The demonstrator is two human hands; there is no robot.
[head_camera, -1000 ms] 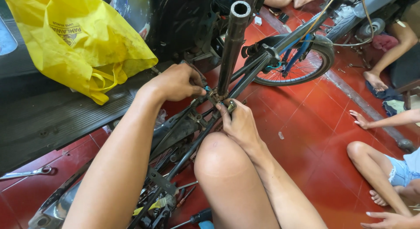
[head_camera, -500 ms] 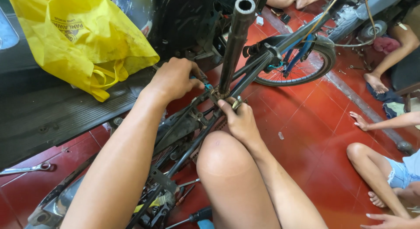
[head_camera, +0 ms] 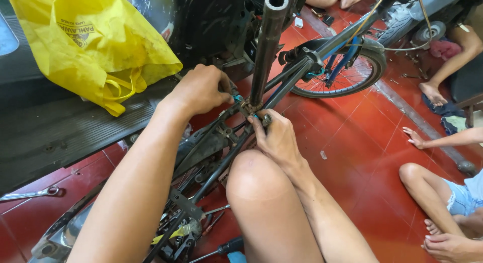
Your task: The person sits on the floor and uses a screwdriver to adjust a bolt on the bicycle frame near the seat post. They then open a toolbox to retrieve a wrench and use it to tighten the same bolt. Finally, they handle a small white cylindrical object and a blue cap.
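Observation:
A dark bicycle frame (head_camera: 297, 74) lies across the red tiled floor, with a grey seat tube (head_camera: 267, 39) pointing up toward me. At the clamp where that tube meets the frame, my left hand (head_camera: 198, 89) is closed around a small tool with a teal tip. My right hand (head_camera: 274, 135) grips the other side of the same clamp, fingers pinched on a small bolt or nut. My bare knee (head_camera: 256, 180) sits just below the right hand. The clamp itself is mostly hidden by my fingers.
A yellow plastic bag (head_camera: 85, 44) rests on a dark ribbed ledge (head_camera: 55, 129) at left. A wrench (head_camera: 30, 193) lies on the floor at lower left. A screwdriver (head_camera: 221, 249) lies near the cranks. The bicycle wheel (head_camera: 347, 74) is ahead. Other people sit at right (head_camera: 443, 197).
Both hands stay on the clamp; the view has dipped slightly, so the seat tube's open top now shows fully. The left hand has shifted a little on its tool.

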